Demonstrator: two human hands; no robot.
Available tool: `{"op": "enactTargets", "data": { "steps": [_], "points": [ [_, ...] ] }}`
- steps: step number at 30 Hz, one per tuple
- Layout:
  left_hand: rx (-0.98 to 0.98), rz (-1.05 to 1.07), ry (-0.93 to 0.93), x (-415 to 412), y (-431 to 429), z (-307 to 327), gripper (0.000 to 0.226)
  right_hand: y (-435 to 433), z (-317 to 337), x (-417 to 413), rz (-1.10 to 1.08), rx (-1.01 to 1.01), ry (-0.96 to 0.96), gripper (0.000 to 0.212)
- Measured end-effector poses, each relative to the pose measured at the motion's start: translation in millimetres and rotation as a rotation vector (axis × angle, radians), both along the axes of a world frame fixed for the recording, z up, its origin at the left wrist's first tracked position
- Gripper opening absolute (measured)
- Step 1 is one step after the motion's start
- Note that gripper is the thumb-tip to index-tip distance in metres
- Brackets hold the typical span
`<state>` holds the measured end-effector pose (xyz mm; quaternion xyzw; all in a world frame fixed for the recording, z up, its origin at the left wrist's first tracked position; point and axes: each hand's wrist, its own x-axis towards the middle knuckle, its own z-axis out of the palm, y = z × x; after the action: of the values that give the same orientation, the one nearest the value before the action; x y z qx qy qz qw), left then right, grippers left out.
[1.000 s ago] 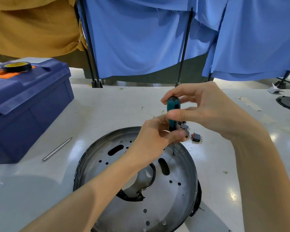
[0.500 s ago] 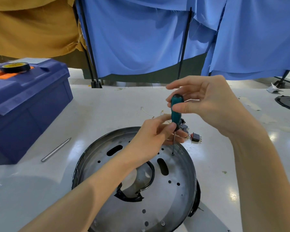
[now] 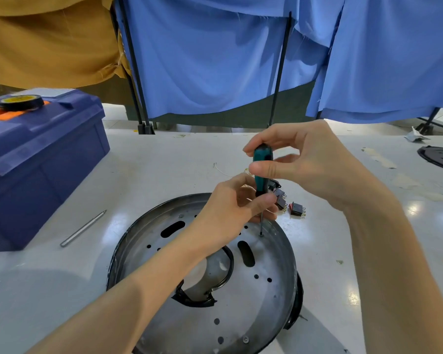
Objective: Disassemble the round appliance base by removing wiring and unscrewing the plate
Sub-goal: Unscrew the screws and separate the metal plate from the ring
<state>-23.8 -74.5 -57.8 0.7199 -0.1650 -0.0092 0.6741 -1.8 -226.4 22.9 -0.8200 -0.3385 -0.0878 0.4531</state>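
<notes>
The round metal plate lay flat on the white worktop, close to the person; a teal-handled screwdriver stood upright with its tip on the plate near the far rim. Both hands were closed on it: the right hand pinched the top of the handle between thumb and fingers; the left hand curled round its lower end. Small switches lay just beyond the plate; a blue toolbox stood at the left, with a metal rod beside it.
</notes>
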Motion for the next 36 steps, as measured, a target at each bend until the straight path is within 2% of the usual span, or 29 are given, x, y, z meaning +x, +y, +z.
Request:
{"op": "enactTargets", "data": {
  "steps": [2, 5, 7, 8, 10, 13, 16, 19, 22, 25, 28, 31, 33, 36],
  "points": [
    [0.013, -0.028, -0.009, -1, 0, 1, 0.022, -1, 0, 2, -0.015, 0.010, -0.025, 0.020],
    [0.011, -0.034, 0.003, 0, 2, -1, 0.018, -6, 1, 3, 0.044, 0.069, 0.065, 0.029],
    [0.001, 0.007, 0.013, 1, 1, -1, 0.012, -6, 0, 4, 0.031, 0.042, 0.031, 0.020],
    [0.001, 0.030, 0.010, 2, 1, -2, 0.016, -5, -1, 4, 0.003, 0.014, -0.001, 0.016],
    [0.001, 0.039, 0.009, 1, 1, -2, 0.024, -3, -2, 5, -0.027, 0.025, -0.006, 0.019],
    [0.020, 0.002, -0.002, 0, 1, -1, 0.022, -6, 0, 6, 0.020, 0.112, 0.105, 0.023],
    [0.019, 0.031, 0.009, 0, -1, -1, 0.017, -6, -1, 5, -0.020, 0.043, 0.032, 0.015],
    [0.004, 0.035, 0.018, 0, -3, -1, 0.019, -5, -1, 5, -0.075, 0.016, -0.013, 0.020],
    [0.024, 0.008, -0.011, -1, -2, -1, 0.019, -11, 0, 7, -0.047, 0.062, 0.029, 0.034],
    [0.011, 0.040, -0.009, 0, -3, -1, 0.013, -9, 0, 7, -0.008, 0.066, 0.061, 0.015],
    [0.020, 0.049, -0.021, 0, -3, -1, 0.017, -4, -3, 8, -0.080, 0.011, -0.009, 0.018],
    [0.050, 0.023, -0.030, 0, -2, -2, 0.018, -8, -1, 8, -0.009, 0.101, 0.068, 0.031],
    [0.041, 0.046, -0.018, 1, -2, -2, 0.014, -9, -1, 7, 0.037, 0.103, 0.092, 0.023],
    [0.043, 0.070, -0.018, 1, -3, -1, 0.018, -4, -5, 8, -0.046, 0.002, 0.018, 0.020]
  ]
}}
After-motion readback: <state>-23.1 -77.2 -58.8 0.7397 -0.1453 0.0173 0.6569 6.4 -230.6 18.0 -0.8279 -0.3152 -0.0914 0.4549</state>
